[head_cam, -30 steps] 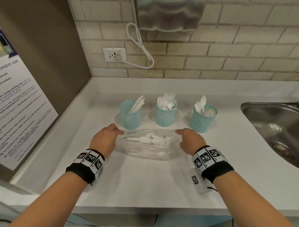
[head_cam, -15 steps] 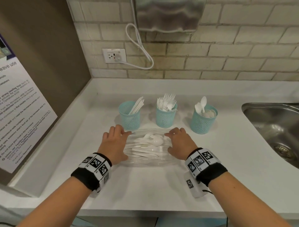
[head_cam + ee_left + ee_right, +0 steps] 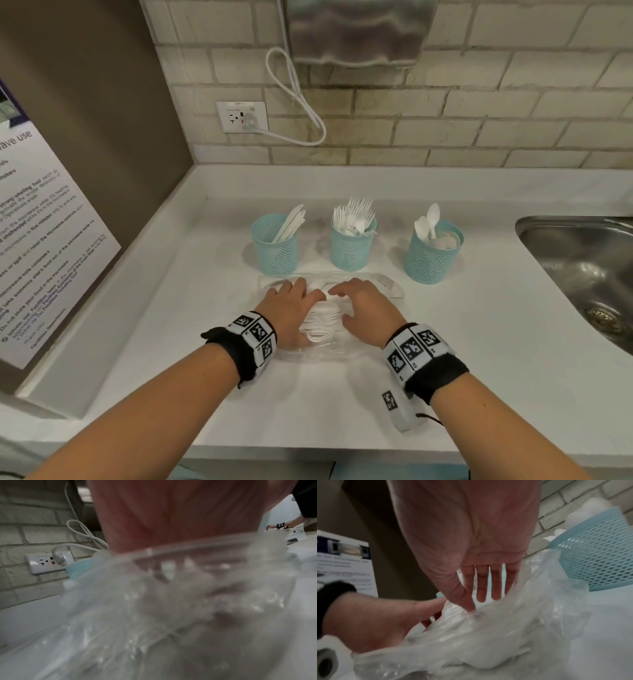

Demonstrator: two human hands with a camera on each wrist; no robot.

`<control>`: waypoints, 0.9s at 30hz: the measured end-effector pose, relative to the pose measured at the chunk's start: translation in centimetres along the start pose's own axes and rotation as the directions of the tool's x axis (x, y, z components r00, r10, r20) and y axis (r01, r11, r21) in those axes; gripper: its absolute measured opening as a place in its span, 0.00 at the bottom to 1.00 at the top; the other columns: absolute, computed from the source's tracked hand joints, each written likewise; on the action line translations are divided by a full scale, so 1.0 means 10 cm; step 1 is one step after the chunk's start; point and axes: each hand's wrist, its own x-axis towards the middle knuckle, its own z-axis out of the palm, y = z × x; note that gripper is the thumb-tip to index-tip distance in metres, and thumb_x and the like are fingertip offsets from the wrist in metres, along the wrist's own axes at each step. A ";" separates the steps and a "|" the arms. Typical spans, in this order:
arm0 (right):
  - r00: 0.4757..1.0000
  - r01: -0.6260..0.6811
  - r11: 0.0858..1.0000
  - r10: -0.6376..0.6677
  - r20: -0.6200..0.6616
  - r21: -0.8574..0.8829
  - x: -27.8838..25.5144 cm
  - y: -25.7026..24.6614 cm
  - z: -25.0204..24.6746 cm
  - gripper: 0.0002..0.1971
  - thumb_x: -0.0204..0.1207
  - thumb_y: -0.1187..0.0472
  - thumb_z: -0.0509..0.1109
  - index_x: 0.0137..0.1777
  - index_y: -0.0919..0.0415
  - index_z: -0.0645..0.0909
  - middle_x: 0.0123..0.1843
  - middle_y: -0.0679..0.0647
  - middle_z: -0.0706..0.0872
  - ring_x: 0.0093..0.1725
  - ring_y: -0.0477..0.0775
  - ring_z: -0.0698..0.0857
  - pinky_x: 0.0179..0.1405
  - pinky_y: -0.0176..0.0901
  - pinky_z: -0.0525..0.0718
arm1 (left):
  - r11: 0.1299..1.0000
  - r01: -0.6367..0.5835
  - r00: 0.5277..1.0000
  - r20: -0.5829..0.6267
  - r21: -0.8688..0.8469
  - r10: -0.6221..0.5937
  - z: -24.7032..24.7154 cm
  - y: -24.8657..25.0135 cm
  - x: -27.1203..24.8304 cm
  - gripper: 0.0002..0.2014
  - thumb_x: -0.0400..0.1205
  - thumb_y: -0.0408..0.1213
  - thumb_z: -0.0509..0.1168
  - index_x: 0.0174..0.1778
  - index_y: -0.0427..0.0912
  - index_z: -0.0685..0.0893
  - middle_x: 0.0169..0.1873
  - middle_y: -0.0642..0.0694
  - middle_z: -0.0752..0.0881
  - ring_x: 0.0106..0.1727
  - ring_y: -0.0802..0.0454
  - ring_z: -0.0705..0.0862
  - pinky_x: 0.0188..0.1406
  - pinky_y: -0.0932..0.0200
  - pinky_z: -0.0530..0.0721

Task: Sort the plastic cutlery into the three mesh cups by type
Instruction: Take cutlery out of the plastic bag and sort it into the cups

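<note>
Three teal mesh cups stand in a row: the left cup [image 3: 274,246] holds knives, the middle cup [image 3: 351,246] forks, the right cup [image 3: 431,257] spoons. In front of them lies a clear plastic bag [image 3: 387,286] with a bunch of white cutlery [image 3: 320,327] inside. My left hand [image 3: 293,303] and right hand [image 3: 358,299] press on the bag from either side, close together, fingers fairly straight. The right wrist view shows my right hand's fingers [image 3: 481,585] extended over the bag [image 3: 505,635], with the left hand [image 3: 376,622] opposite. The left wrist view is blurred by the bag [image 3: 154,615].
A steel sink [image 3: 582,270] is sunk into the white counter [image 3: 479,342] at the right. A wall panel with a poster [image 3: 41,240] closes off the left. An outlet [image 3: 241,116] with a looped cord sits on the brick wall behind the cups.
Both hands have moved inward from the ends of the bag toward each other. The cutlery inside is now bunched between them.
</note>
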 end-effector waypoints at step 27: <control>0.976 -0.087 0.975 0.124 -0.178 0.203 -0.19 0.38 -0.12 0.20 0.79 0.64 0.64 0.71 0.54 0.75 0.66 0.56 0.78 0.66 0.57 0.77 0.70 0.47 0.74 | 0.971 0.043 0.997 0.077 -0.237 -0.025 -0.03 -0.12 0.20 0.28 0.74 0.45 0.70 0.68 0.40 0.74 0.62 0.43 0.78 0.63 0.45 0.78 0.60 0.56 0.75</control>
